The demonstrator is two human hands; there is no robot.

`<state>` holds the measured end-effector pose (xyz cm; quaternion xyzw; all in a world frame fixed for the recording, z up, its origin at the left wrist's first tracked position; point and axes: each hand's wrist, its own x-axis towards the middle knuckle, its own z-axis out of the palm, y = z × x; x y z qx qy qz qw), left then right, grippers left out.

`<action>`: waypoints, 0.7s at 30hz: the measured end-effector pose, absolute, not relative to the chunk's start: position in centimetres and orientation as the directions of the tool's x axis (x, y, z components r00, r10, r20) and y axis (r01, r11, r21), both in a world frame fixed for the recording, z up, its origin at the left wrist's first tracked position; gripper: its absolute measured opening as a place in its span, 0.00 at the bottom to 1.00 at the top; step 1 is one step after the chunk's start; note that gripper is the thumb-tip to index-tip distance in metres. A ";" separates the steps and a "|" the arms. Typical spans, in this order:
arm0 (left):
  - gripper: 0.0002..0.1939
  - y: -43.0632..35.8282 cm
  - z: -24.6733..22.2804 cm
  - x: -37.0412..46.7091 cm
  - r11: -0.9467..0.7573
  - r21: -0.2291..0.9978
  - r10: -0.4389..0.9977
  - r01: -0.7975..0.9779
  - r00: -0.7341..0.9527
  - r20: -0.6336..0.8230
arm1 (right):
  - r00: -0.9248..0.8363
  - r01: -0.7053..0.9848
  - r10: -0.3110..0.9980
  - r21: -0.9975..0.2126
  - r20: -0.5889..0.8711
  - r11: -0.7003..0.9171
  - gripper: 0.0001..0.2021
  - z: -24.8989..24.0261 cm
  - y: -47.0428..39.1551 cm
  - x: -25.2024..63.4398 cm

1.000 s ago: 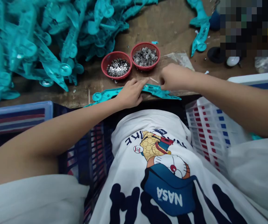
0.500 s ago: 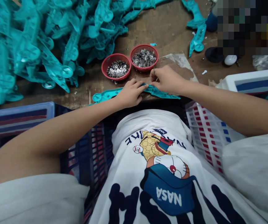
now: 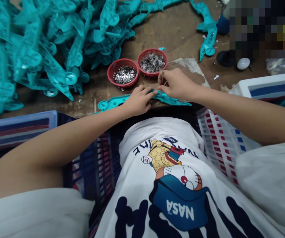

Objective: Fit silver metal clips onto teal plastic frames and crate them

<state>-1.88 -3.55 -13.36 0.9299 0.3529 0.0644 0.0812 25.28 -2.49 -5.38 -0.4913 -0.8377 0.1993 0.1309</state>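
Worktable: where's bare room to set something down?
The widest free patch of worktable lies beyond the red baskets, between the teal pile and the lone teal piece. It is crowded under the pile and at the near edge, where the left hand and right hand work on a teal part.

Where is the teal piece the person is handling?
In the head view, the teal piece lies centrally at the near edge of the table, under the left hand, below the red baskets.

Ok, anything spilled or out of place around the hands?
Two bits look stray, loose on the table rather than contained: a white bit right of the right hand, a teal scrap behind the right bowl. The left hand partly hides the teal part, so damage there is unclear.
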 end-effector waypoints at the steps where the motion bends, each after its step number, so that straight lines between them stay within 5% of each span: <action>1: 0.39 -3.6 -13.3 -1.9 -0.739 0.190 0.666 0.647 0.744 0.058 | -0.490 0.775 0.872 -0.450 0.016 0.443 0.10 -5.4 -2.7 25.2; 9: 0.39 -4.0 -12.1 -1.8 -0.682 0.236 0.713 0.693 0.701 0.003 | -0.434 0.876 0.901 -0.245 -0.026 0.415 0.19 -4.7 -0.8 26.5; 12: 0.42 -3.8 -11.6 -1.9 -0.628 0.314 0.748 0.712 0.664 -0.011 | -0.392 0.920 0.902 -0.084 -0.182 0.383 0.18 -4.1 0.5 27.2; 15: 0.35 -3.1 -10.9 -1.7 -0.595 0.345 0.766 0.726 0.642 -0.030 | -0.318 0.934 0.896 0.061 -0.310 0.353 0.19 -3.0 0.0 26.9; 21: 0.18 -0.7 -9.3 0.3 -0.648 0.206 0.725 0.734 0.676 -0.129 | -0.423 0.900 0.861 -0.021 -0.281 0.436 0.24 -1.7 -3.5 24.5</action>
